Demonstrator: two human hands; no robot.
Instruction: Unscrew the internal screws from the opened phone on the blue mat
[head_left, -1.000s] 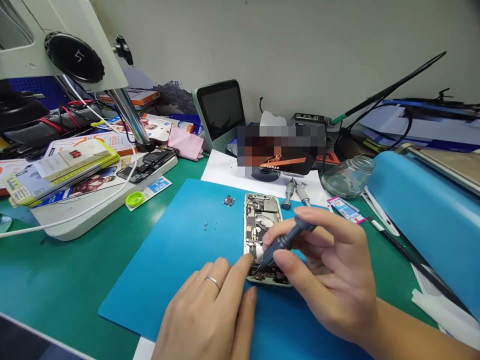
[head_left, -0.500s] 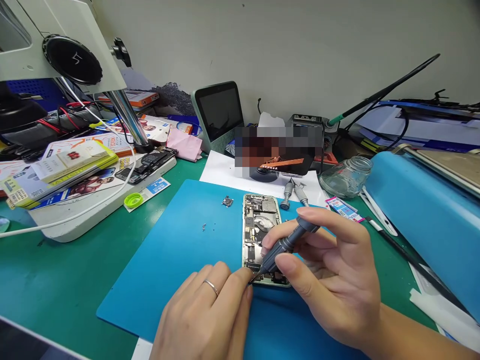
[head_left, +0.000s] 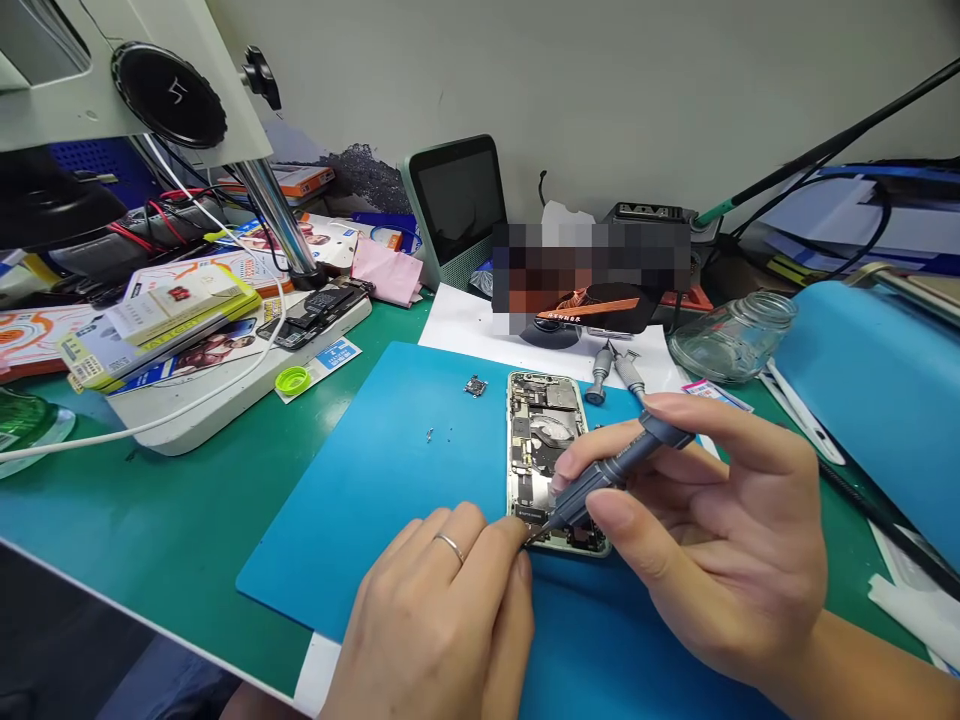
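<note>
An opened phone (head_left: 553, 430) lies on the blue mat with its inner parts showing. My right hand (head_left: 720, 530) grips a grey screwdriver (head_left: 600, 483) between thumb and fingers, its handle leaning up to the right. The driver's tip is at the phone's lower left corner. Beside that tip is my left hand (head_left: 439, 610), its fingers bent together and a ring on one of them. Thumb and forefinger close near the corner; what they pinch, if anything, is hidden. A small camera-like module (head_left: 475, 386) and tiny metal pieces (head_left: 430, 435) sit left of the phone.
Behind the phone lie two more screwdrivers (head_left: 599, 374). A glass jar (head_left: 731, 340) lies on its side to the right. On the left stands a microscope base (head_left: 187, 415) bearing boxes and a phone part. A screen device (head_left: 459, 205) stands at the back.
The whole view has shifted, so things appear farther right and slightly higher. The screwdriver's handle leans a little more to the right with my right hand; its tip stays at the phone's corner.
</note>
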